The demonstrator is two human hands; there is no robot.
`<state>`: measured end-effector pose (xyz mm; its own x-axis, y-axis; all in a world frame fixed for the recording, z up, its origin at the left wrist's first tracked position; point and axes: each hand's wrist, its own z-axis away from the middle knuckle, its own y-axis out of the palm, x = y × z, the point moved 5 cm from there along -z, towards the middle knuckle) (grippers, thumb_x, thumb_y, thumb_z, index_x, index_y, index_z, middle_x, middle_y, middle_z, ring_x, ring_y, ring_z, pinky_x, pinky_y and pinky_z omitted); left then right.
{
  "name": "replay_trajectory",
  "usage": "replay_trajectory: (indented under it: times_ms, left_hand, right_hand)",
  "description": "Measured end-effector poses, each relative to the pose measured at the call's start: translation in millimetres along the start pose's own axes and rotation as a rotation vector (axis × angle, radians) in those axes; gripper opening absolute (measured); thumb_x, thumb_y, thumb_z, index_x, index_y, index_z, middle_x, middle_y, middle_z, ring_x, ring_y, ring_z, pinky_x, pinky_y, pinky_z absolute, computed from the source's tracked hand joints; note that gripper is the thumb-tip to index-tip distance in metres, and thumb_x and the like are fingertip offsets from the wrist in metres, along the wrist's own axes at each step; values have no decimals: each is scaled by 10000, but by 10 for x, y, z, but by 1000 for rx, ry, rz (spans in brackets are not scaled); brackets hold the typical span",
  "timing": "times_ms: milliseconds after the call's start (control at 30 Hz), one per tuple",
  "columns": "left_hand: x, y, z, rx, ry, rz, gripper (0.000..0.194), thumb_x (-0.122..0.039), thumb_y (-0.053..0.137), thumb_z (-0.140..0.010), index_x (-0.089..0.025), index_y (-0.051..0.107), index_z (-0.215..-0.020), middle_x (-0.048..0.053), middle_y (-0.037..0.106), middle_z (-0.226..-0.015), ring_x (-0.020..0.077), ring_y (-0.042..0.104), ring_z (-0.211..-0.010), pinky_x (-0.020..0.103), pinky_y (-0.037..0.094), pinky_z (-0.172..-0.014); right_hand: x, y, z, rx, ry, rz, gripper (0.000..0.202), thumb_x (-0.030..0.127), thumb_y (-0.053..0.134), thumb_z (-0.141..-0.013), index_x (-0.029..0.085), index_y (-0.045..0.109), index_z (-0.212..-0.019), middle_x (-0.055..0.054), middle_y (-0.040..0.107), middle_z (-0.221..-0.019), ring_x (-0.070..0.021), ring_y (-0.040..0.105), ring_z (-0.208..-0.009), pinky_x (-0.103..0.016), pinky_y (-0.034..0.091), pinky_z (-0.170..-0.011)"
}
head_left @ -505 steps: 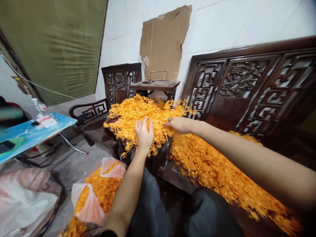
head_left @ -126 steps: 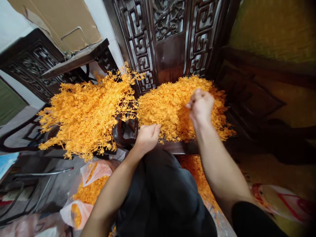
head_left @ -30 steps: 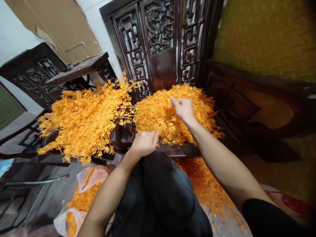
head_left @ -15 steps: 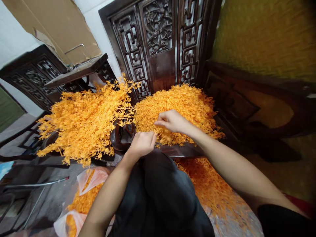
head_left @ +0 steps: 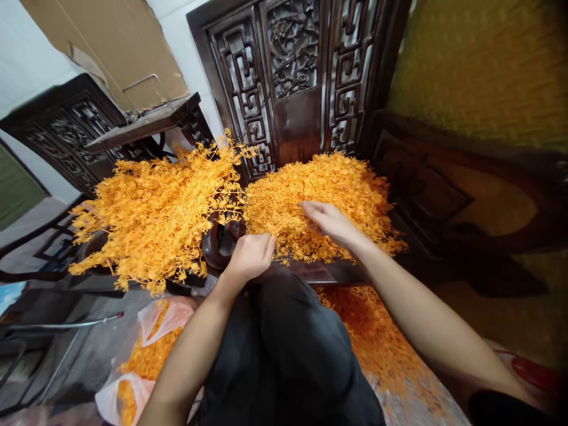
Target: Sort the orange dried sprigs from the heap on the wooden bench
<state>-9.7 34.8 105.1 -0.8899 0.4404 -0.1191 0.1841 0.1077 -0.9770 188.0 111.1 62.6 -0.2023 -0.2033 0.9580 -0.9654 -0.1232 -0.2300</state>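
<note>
Small branching orange plastic-looking pieces form a wide pile [head_left: 355,195] on a dark wooden seat, directly beyond my hands. My left hand [head_left: 252,254] is closed at the near edge of this pile, its thumb and fingers pressed together; what they pinch is too small to make out. To the right, my right hand [head_left: 326,219] hovers over the pile, its fingers blurred and partly hidden, so its grip is unclear. A second orange heap [head_left: 155,219], with longer branching strands, lies to the left across the chair's arm.
The dark carved chair back [head_left: 297,124] rises behind the pile. Plastic bags [head_left: 166,322] with orange pieces stand on the floor at lower left. More orange pieces [head_left: 377,337] lie below the seat. A wooden ledge [head_left: 142,127] and cardboard [head_left: 115,47] are at upper left.
My right hand has moved right, away from my left hand, which has shifted slightly left and stays closed. The camera view has shifted a little.
</note>
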Motion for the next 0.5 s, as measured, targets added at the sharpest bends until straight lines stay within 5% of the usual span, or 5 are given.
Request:
replay_trajectory:
  times_ms: [100,167,233,400,500]
  left_hand:
    - [-56,38,5,22,26,-3,448,-349,304,-1051,-184,605,-763,63,679,-711,172,630,-651,298,398,-650]
    - [-72,62,13,45,38,-1,451,-356,311,-1049,-184,610,-758,66,679,-706,178,632,-653,301,404,-654]
    - [-47,61,21,50,26,11,460,-360,312,-1049,-186,605,-739,63,673,-694,178,628,-647,301,404,-654]
    - [60,10,13,37,-12,50,457,-346,320,-1047,-188,582,-708,52,649,-668,164,602,-624,298,377,-636]
    - [51,1,2,23,-5,91,443,-343,328,-1045,-189,574,-711,42,640,-666,156,582,-614,303,360,-631]
  right_hand:
    - [-34,-82,-186,-211,6,-133,562,748,604,-804,195,574,-708,37,424,-550,-100,361,-466,-240,263,-425]
    - [-90,-290,-344,-447,50,-307,528,726,541,-838,207,552,-742,35,426,-567,-102,351,-445,-239,237,-407]
    - [-120,-441,-437,-527,99,-415,454,654,526,-857,203,572,-850,15,500,-631,-110,389,-441,-241,237,-396]
    - [231,-248,-97,-135,-109,-155,490,500,569,-922,215,612,-1317,-13,608,-820,-139,504,-586,-279,383,-513]
    - [523,74,206,109,-347,152,435,495,635,-913,232,703,-1252,-31,623,-841,-179,565,-747,-335,461,-696]
